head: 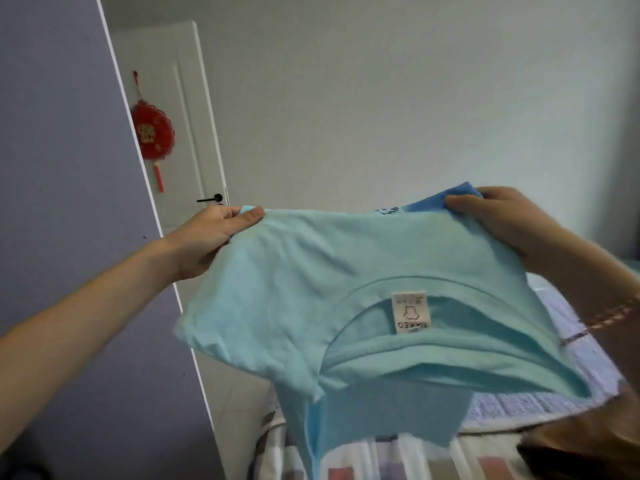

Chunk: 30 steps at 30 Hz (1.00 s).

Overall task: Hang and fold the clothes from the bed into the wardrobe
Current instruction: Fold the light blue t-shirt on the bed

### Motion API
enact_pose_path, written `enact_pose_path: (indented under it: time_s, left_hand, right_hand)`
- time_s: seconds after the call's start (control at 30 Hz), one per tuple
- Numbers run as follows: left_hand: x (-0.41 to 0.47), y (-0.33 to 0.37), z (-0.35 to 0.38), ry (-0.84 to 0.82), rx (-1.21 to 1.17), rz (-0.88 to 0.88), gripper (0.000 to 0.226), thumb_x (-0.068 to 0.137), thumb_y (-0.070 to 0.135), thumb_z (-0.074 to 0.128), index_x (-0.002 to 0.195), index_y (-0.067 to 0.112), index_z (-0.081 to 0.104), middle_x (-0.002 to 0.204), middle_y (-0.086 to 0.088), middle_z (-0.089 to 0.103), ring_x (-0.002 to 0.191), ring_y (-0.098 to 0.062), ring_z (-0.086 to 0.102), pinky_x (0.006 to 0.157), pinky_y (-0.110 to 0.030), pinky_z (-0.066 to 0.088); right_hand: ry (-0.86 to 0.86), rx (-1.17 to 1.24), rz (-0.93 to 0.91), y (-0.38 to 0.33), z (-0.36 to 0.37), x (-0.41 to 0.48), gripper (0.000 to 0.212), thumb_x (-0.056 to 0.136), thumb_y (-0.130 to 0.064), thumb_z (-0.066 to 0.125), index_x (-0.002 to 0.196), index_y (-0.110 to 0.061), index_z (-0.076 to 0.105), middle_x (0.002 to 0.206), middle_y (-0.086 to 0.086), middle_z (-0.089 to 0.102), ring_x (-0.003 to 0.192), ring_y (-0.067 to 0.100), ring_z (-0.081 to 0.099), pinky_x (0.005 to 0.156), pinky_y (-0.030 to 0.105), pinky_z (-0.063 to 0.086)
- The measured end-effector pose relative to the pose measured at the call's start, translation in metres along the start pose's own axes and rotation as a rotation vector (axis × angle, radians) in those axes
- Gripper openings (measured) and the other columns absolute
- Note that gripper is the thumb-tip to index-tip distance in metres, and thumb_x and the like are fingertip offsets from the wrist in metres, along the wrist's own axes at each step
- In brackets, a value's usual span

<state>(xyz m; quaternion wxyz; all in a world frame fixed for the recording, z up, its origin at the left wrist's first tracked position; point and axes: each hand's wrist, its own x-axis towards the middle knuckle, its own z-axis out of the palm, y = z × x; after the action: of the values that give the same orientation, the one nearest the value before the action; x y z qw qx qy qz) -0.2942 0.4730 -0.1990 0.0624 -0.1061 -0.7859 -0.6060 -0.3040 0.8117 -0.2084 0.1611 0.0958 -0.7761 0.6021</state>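
Note:
A light blue T-shirt (311, 271) hangs in the air between my hands, above the bed (571, 344). Its collar with a white label faces me, and a darker blue part shows at its far right edge. My left hand (207, 237) pinches the shirt's far left edge between thumb and fingers. My right hand (498, 216) grips the far right edge, fingers curled over the cloth. The shirt's lower part droops toward the bedding. The lilac wardrobe panel (62, 168) stands at the left.
A white door (180, 98) with a black handle and a red hanging ornament (152, 133) stands behind the wardrobe. A plain white wall fills the background. Patterned bedding covers the bed at lower right. A brown object (588, 448) lies at the bottom right corner.

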Motion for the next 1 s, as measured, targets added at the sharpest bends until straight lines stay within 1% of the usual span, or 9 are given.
enact_pose_path:
  time_s: [0.13,0.33,0.43,0.57,0.73,0.8,0.87,0.93,1.0]
  left_hand:
    - [0.012,-0.020,0.021,-0.043,-0.099,-0.111,0.029,0.091,0.029,0.052,0.087,0.003,0.065,0.073,-0.007,0.070,0.057,-0.014,0.067,0.056,-0.023,0.056]
    - [0.079,-0.166,0.082,-0.057,-0.239,-0.383,0.017,0.095,0.016,0.049,0.089,0.005,0.060,0.066,-0.001,0.071,0.057,-0.009,0.067,0.056,-0.019,0.055]
    - [0.088,-0.281,0.116,-0.138,-0.283,-0.661,0.013,0.095,0.025,0.049,0.096,0.015,0.058,0.081,0.000,0.066,0.068,-0.012,0.062,0.067,-0.027,0.048]
    - [0.033,-0.401,0.163,-0.167,-0.092,-1.002,0.015,0.095,0.034,0.048,0.088,0.022,0.052,0.086,0.005,0.057,0.079,-0.013,0.054,0.067,-0.025,0.036]
    - [0.025,-0.452,0.185,0.192,-0.010,-0.938,0.023,0.089,0.032,0.061,0.078,0.012,0.056,0.064,-0.005,0.056,0.046,-0.013,0.050,0.048,-0.019,0.035]
    - [0.030,-0.465,0.189,0.280,0.091,-0.939,0.036,0.082,0.038,0.067,0.093,0.004,0.059,0.077,-0.015,0.063,0.059,-0.026,0.060,0.051,-0.027,0.048]
    - [0.030,-0.469,0.191,0.242,0.379,-0.905,0.035,0.082,0.039,0.065,0.086,0.005,0.059,0.095,-0.021,0.066,0.087,-0.035,0.063,0.073,-0.036,0.049]
    - [0.031,-0.463,0.195,0.262,0.475,-0.788,0.033,0.087,0.029,0.060,0.064,0.006,0.053,0.093,-0.026,0.065,0.093,-0.036,0.060,0.077,-0.037,0.045]
    - [0.032,-0.451,0.199,0.306,0.416,-0.734,0.034,0.089,0.020,0.057,0.059,0.009,0.047,0.088,-0.027,0.064,0.089,-0.036,0.060,0.075,-0.037,0.043]
  right_hand:
    - [-0.004,-0.169,0.151,0.009,-0.015,0.011,0.016,0.087,-0.022,0.060,0.079,-0.008,0.063,0.066,0.009,0.063,0.037,0.011,0.056,0.041,0.017,0.046]
    - [-0.045,-0.542,0.364,0.161,0.020,0.060,0.034,0.091,-0.028,0.058,0.088,0.006,0.063,0.086,0.017,0.059,0.078,0.026,0.054,0.068,0.028,0.038]
    - [-0.050,-0.557,0.512,0.275,0.041,0.050,0.046,0.096,-0.031,0.048,0.061,-0.001,0.051,0.061,0.012,0.049,0.064,0.025,0.050,0.058,0.028,0.035]
    - [-0.203,-0.593,0.866,0.402,0.058,-0.027,0.042,0.097,-0.034,0.046,0.067,-0.005,0.048,0.060,0.006,0.049,0.053,0.018,0.046,0.047,0.022,0.036]
    - [-0.125,-0.678,0.849,0.465,0.064,-0.076,0.027,0.088,-0.038,0.059,0.081,-0.012,0.060,0.077,0.005,0.061,0.081,0.022,0.060,0.064,0.029,0.043]
    - [-0.084,-0.696,0.865,0.461,0.067,-0.078,0.030,0.088,-0.037,0.060,0.099,-0.009,0.057,0.093,0.010,0.059,0.095,0.026,0.058,0.064,0.029,0.035]
    - [-0.044,-0.784,0.896,0.460,0.070,-0.077,0.042,0.087,-0.043,0.058,0.109,-0.007,0.055,0.112,0.016,0.056,0.108,0.033,0.053,0.079,0.032,0.039]
    - [-0.035,-0.858,0.947,0.459,0.071,-0.074,0.042,0.086,-0.045,0.055,0.105,-0.008,0.058,0.115,0.019,0.055,0.107,0.036,0.053,0.085,0.035,0.042]
    - [-0.040,-0.805,0.970,0.459,0.070,-0.070,0.028,0.086,-0.035,0.054,0.088,-0.008,0.060,0.102,0.020,0.063,0.093,0.033,0.059,0.075,0.032,0.044]
